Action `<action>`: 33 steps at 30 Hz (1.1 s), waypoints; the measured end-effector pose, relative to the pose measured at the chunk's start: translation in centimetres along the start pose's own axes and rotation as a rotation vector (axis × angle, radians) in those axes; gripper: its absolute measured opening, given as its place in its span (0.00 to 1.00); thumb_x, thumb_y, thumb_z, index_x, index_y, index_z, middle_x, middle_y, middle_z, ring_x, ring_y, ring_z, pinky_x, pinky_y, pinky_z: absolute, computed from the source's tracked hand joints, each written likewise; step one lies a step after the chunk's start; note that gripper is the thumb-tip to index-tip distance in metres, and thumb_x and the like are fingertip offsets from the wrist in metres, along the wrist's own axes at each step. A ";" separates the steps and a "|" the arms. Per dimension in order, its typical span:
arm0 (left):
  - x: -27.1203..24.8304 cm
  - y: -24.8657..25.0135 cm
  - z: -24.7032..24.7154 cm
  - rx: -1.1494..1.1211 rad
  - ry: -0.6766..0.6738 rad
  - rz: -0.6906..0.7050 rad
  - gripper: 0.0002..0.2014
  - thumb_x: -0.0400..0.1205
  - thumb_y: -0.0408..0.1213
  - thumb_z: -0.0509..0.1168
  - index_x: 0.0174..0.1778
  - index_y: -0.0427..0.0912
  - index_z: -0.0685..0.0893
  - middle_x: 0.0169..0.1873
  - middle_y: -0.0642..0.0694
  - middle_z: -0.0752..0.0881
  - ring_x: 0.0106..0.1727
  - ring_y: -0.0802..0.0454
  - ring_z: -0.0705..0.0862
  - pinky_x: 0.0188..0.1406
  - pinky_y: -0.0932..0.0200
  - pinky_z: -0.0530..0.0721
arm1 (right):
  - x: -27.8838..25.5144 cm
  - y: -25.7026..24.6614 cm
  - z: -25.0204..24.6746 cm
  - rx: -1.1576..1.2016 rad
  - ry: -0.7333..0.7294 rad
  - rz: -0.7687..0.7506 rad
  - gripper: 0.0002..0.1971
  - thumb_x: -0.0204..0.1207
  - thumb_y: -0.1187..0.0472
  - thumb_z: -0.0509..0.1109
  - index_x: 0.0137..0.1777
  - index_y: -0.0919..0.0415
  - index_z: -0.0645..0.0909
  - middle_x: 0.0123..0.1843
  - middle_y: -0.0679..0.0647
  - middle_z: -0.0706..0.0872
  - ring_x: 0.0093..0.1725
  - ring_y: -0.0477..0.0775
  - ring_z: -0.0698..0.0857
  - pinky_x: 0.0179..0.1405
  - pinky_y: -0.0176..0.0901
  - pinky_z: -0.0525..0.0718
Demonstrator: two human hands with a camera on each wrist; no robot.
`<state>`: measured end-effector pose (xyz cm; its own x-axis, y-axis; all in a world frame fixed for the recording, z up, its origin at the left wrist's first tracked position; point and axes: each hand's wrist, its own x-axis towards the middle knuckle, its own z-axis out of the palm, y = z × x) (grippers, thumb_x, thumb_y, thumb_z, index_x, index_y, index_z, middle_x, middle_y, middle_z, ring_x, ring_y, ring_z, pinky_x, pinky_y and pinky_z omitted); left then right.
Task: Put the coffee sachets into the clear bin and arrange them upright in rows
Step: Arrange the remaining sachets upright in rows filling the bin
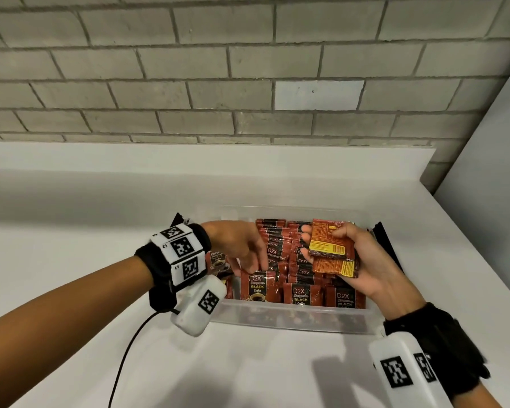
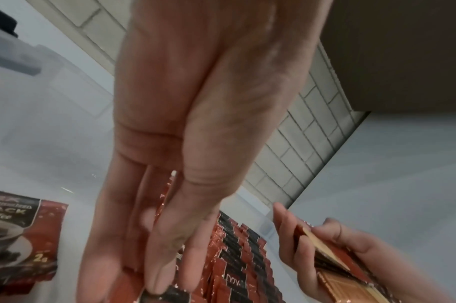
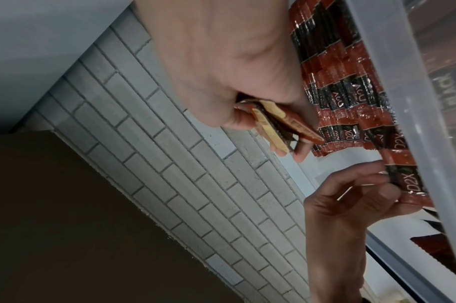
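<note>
A clear bin [image 1: 292, 319] on the white counter holds several rows of upright red and black coffee sachets [image 1: 304, 272]. My left hand [image 1: 248, 251] reaches into the bin's front left and pinches the top of one sachet [image 1: 258, 285], which stands taller than its neighbours. The right wrist view shows the same pinch on the sachet [image 3: 403, 180]. My right hand [image 1: 365, 266] hovers over the bin's right side and grips a small stack of sachets [image 1: 331, 248], their orange backs facing me. Another sachet [image 1: 218, 260] lies at the bin's left end, partly hidden by my wrist.
A grey brick wall [image 1: 248, 83] runs behind the white counter [image 1: 71, 216], and a white wall [image 1: 489, 172] closes the right side. Black latches [image 1: 382, 234] stick up at both ends of the bin. A black cable [image 1: 130, 348] trails from my left wrist.
</note>
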<state>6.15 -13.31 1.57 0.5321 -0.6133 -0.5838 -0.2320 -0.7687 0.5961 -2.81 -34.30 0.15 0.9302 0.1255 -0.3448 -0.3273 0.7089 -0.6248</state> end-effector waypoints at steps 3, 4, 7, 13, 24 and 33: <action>0.2 0.2 0.0 -0.002 -0.050 -0.022 0.13 0.80 0.20 0.64 0.60 0.31 0.85 0.39 0.46 0.85 0.30 0.62 0.87 0.47 0.55 0.89 | 0.0 0.1 0.1 -0.051 -0.028 0.026 0.16 0.82 0.70 0.54 0.66 0.73 0.75 0.59 0.70 0.86 0.53 0.62 0.89 0.46 0.59 0.90; 0.2 0.2 0.0 -0.004 -0.060 -0.032 0.14 0.80 0.20 0.64 0.60 0.31 0.85 0.40 0.46 0.86 0.31 0.62 0.87 0.49 0.52 0.89 | 0.0 0.2 0.1 -0.074 -0.039 0.032 0.16 0.82 0.70 0.54 0.67 0.73 0.75 0.61 0.70 0.86 0.55 0.62 0.89 0.45 0.58 0.90; 0.5 0.1 0.0 -0.008 -0.077 -0.047 0.14 0.81 0.21 0.64 0.61 0.32 0.85 0.42 0.46 0.87 0.32 0.61 0.87 0.52 0.50 0.88 | 0.1 0.2 0.0 -0.136 -0.053 0.041 0.17 0.81 0.70 0.59 0.69 0.73 0.75 0.62 0.70 0.85 0.58 0.63 0.88 0.45 0.55 0.89; 0.2 -0.1 -0.1 -0.008 0.038 0.021 0.10 0.85 0.29 0.60 0.58 0.37 0.84 0.52 0.39 0.89 0.40 0.59 0.86 0.41 0.65 0.86 | 0.0 0.3 0.1 -0.246 0.038 0.023 0.23 0.69 0.68 0.72 0.65 0.69 0.78 0.55 0.70 0.88 0.47 0.66 0.90 0.37 0.51 0.91; -0.4 4.2 0.8 0.157 0.666 0.511 0.15 0.81 0.50 0.66 0.56 0.44 0.83 0.51 0.48 0.82 0.48 0.57 0.83 0.47 0.64 0.84 | 0.3 0.5 -0.1 -0.371 0.114 -0.052 0.28 0.63 0.64 0.77 0.65 0.67 0.79 0.52 0.68 0.89 0.40 0.61 0.91 0.29 0.45 0.88; 0.5 6.4 2.0 -0.110 0.675 0.283 0.21 0.81 0.53 0.66 0.63 0.41 0.77 0.45 0.49 0.86 0.38 0.53 0.88 0.40 0.65 0.88 | 0.3 0.5 -0.1 -0.441 0.044 -0.097 0.16 0.66 0.59 0.77 0.54 0.62 0.84 0.47 0.63 0.90 0.38 0.58 0.87 0.35 0.46 0.89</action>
<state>3.25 -18.88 3.98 0.8573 -0.5128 0.0454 -0.3705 -0.5535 0.7459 -2.75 -33.98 -0.32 0.9554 0.0367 -0.2929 -0.2867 0.3514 -0.8912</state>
